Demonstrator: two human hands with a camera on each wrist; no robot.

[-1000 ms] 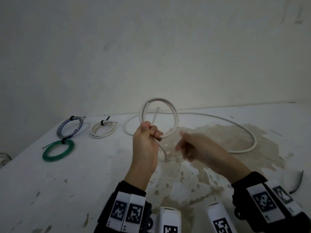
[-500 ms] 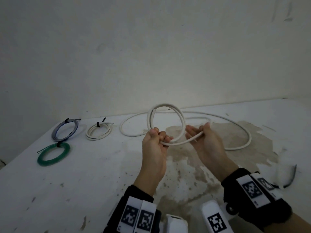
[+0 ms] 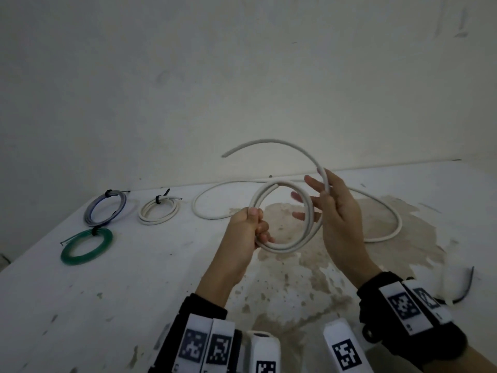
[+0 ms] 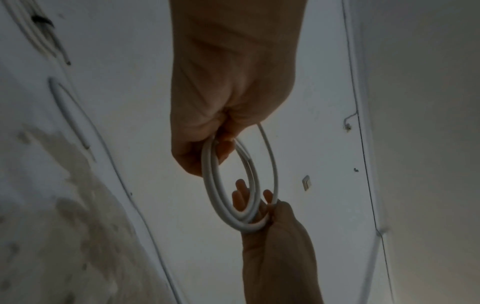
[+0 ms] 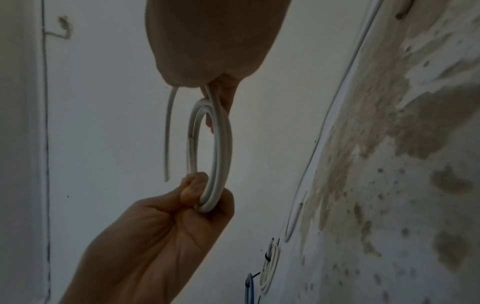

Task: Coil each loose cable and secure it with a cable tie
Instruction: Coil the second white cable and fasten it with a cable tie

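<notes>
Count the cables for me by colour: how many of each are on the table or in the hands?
White: 3, the tied white cable, the loose white cable on the table, and the held white cable between the left hand and the right hand
Green: 1, the green cable
Blue-grey: 1, the blue-grey cable
Dark: 1, the dark strand, cable or tie unclear
Total: 6

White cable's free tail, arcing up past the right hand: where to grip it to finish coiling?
Probably the tail near its cut end, from above with the right hand: it curves free in air, while the left hand pins the coil.
</notes>
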